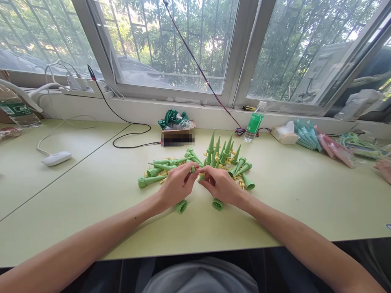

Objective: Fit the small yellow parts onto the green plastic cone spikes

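Observation:
My left hand (179, 182) is closed, its fingers pinched round a green plastic spike (192, 169) that is mostly hidden. Close against it, my right hand (219, 184) pinches a small yellow plastic valve (202, 174), with a bit of green just below it. Behind my hands several green cone spikes (211, 142) stand upright, tips up, with yellow valves among them. More green spikes lie on their sides to the left (151, 180) and right (248, 182). Two green threaded caps or spike ends (181, 206) show under my wrists, open ends toward me.
On the pale green table (91, 203) stand a small cardboard box (179, 127) with green wrapping, a water bottle (254, 122) and a tissue pack (285, 133). Bagged teal and pink items (332, 146) lie right. A white mouse (56, 158) lies left. Another person's hand (384, 169) shows far right.

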Demonstrator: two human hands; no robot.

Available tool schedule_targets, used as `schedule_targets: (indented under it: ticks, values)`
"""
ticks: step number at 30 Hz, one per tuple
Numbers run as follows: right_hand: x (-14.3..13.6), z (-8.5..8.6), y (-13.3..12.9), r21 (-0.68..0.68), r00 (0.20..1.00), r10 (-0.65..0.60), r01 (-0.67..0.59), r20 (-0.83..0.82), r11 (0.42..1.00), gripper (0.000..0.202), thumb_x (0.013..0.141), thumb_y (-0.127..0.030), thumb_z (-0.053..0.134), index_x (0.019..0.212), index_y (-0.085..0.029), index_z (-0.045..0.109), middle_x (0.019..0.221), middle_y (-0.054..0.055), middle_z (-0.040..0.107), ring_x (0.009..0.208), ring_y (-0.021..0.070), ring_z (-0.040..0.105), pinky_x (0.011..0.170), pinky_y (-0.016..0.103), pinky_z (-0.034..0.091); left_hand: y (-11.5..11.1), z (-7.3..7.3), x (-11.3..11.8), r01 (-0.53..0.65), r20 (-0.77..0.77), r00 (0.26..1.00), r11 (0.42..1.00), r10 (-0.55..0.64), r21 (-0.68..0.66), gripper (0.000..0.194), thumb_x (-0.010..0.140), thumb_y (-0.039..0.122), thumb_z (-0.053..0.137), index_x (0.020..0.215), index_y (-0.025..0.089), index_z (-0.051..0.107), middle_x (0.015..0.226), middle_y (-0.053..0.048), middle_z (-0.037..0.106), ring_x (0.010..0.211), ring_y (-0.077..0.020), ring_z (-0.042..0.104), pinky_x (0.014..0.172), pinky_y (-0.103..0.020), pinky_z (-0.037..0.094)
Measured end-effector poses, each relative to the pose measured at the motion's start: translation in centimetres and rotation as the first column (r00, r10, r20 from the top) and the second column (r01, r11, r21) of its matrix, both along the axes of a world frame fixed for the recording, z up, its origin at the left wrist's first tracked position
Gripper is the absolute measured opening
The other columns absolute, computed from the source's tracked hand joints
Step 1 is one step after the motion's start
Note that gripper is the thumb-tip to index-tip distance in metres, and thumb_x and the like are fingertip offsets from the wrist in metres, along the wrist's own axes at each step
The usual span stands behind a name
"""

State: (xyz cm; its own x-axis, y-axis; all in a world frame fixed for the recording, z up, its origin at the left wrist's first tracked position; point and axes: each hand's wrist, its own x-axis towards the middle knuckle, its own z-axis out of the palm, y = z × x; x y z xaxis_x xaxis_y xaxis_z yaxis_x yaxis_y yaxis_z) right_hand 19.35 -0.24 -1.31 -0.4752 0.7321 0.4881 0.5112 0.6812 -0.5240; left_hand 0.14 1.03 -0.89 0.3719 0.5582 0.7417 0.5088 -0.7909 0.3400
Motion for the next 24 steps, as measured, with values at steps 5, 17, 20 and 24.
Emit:
schedule_targets:
  ticks: [5,17,20,24]
  values:
    - [0.23,-0.09,0.14,0.070,0.999,0.005,-0.008,0.049,0.998,0.017,0.095,-0.020,0.056,0.111,-0.018,0.059,0.080,0.002,0.065,0.065,0.0138,0.058,0.065,0.024,0.044,-0.19,0.26,0.13,-0.005,0.017,1.000,1.000,0.006,-0.029,0.012,0.096,0.023,0.051,0.088,0.018,0.059,0.065,0.003,0.057,0.054,-0.0084,0.046,0.055,-0.020,0.039]
    - [0.30,0.38,-0.29,0.182,0.987,0.028,-0.057,0.160,0.982,0.022,0.104,-0.030,0.038,0.093,-0.018,0.052,0.077,0.004,0.062,0.063,0.0146,0.055,0.058,0.025,0.036,-0.22,0.40,0.07,0.072,0.099,0.993,0.992,-0.061,-0.103,0.018,0.098,0.027,0.049,0.085,0.018,0.057,0.062,0.004,0.057,0.049,-0.0066,0.041,0.048,-0.018,0.036]
    - [0.29,0.29,-0.16,0.156,0.991,0.007,-0.028,0.136,0.987,0.029,0.105,-0.030,0.034,0.081,-0.020,0.048,0.068,0.001,0.054,0.057,0.0126,0.047,0.057,0.024,0.033,-0.36,0.23,0.10,0.110,0.054,0.993,0.994,-0.109,-0.016,0.015,0.097,0.023,0.050,0.085,0.018,0.057,0.063,0.003,0.057,0.049,-0.0072,0.042,0.048,-0.019,0.036]
    - [0.31,0.17,-0.06,0.125,0.994,0.002,-0.016,0.113,0.992,0.032,0.104,-0.030,0.034,0.074,-0.021,0.039,0.062,-0.002,0.043,0.053,0.0112,0.034,0.055,0.023,0.029,-0.53,0.24,0.11,0.163,0.019,0.986,0.984,-0.165,0.075,0.010,0.096,0.019,0.051,0.089,0.018,0.058,0.069,0.001,0.063,0.051,-0.0074,0.046,0.049,-0.020,0.038]
